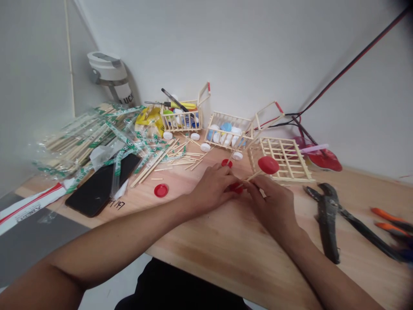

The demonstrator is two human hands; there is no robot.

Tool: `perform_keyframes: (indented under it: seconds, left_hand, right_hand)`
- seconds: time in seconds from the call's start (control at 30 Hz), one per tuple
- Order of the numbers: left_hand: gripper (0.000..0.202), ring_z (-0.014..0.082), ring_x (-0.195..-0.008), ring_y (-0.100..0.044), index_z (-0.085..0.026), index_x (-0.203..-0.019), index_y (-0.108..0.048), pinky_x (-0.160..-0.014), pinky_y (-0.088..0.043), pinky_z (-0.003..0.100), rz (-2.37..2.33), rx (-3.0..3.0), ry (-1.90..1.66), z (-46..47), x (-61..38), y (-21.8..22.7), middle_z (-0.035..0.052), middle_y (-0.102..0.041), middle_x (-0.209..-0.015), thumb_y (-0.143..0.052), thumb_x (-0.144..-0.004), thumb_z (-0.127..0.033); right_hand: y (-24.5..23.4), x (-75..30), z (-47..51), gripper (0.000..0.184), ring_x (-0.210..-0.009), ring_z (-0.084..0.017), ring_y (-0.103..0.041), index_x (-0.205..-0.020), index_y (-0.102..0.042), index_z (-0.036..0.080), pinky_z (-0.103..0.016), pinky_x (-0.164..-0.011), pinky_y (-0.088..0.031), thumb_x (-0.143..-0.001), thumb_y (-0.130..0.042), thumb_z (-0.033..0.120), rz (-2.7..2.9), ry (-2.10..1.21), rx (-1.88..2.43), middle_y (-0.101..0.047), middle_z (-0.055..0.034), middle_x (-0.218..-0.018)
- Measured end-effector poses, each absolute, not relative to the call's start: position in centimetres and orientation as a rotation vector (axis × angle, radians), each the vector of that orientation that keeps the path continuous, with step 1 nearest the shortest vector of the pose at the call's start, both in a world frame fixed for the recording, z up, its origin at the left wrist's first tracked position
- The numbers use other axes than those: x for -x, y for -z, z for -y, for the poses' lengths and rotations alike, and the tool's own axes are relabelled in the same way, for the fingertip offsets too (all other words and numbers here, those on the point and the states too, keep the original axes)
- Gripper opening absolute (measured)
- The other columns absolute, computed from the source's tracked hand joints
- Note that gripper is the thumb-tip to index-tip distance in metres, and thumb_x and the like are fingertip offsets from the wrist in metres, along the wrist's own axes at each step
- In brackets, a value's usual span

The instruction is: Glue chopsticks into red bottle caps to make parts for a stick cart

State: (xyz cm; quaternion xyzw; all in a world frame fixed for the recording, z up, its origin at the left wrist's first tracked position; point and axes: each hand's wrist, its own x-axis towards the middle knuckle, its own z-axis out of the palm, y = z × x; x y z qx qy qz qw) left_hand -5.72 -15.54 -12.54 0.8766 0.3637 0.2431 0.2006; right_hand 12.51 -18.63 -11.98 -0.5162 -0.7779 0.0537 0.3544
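Observation:
My left hand (215, 186) and my right hand (273, 206) meet over the middle of the wooden table (206, 241). Together they pinch a thin wooden stick (251, 176) that carries a red bottle cap (268, 164) at its far end. A second red cap (236, 187) sits between the fingertips of both hands. Both hands have their fingers closed. A flat lattice of wooden sticks (284, 158) lies just behind the raised cap.
Two stick-built carts (183, 118) (229, 131) hold bottle caps. Wrapped chopsticks (97, 133) and a black phone (101, 183) lie left, with a loose red cap (161, 190). Black pliers (327, 215) and orange-handled cutters (390, 221) lie right. A bottle (111, 75) stands in the corner.

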Motion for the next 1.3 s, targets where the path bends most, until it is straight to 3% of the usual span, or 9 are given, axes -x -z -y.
perform_keyframes:
  seconds: [0.3, 0.5, 0.8, 1.3]
  left_hand:
    - [0.022, 0.0226, -0.095, -0.051, -0.016, -0.084, -0.063, -0.081, -0.039, 0.035, -1.068, -2.467, -0.677, 15.39, 5.41, 12.72, 0.0067, -0.061, -0.096, -0.065, -0.083, -0.038]
    - [0.026, 0.0247, -0.102, -0.051, -0.020, -0.103, -0.065, -0.086, -0.039, 0.037, -1.038, -2.461, -0.691, 15.43, 5.59, 12.80, 0.0063, -0.062, -0.103, -0.066, -0.082, -0.036]
    - [0.014, 0.0228, -0.097, -0.051, -0.019, -0.089, -0.067, -0.081, -0.038, 0.035, -1.023, -2.443, -0.694, 15.38, 5.60, 12.75, 0.0048, -0.061, -0.096, -0.065, -0.083, -0.031]
    - [0.020, 0.0238, -0.098, -0.052, -0.018, -0.091, -0.065, -0.082, -0.038, 0.036, -1.040, -2.435, -0.674, 15.30, 5.57, 12.83, 0.0063, -0.061, -0.097, -0.068, -0.081, -0.035]
  right_hand:
    - [11.97, -12.56, 18.63, 0.024, -0.058, -0.011, -0.055, -0.071, -0.057, 0.020, -0.023, -0.056, -0.038, -0.092, -0.054, 0.030, 2.026, -0.101, 1.346, -0.060, 0.0016, -0.066]
    - [11.99, -12.61, 18.64, 0.026, -0.056, -0.011, -0.053, -0.069, -0.056, 0.020, -0.024, -0.054, -0.036, -0.092, -0.053, 0.032, 2.036, -0.056, 1.357, -0.060, 0.0013, -0.063]
    - [12.07, -12.54, 18.59, 0.025, -0.058, -0.011, -0.056, -0.070, -0.058, 0.020, -0.024, -0.056, -0.038, -0.092, -0.053, 0.031, 2.028, -0.078, 1.339, -0.062, 0.0010, -0.066]
    - [11.90, -12.43, 18.58, 0.025, -0.057, -0.011, -0.054, -0.069, -0.057, 0.020, -0.024, -0.056, -0.038, -0.091, -0.053, 0.030, 2.027, -0.094, 1.350, -0.060, 0.0016, -0.064]
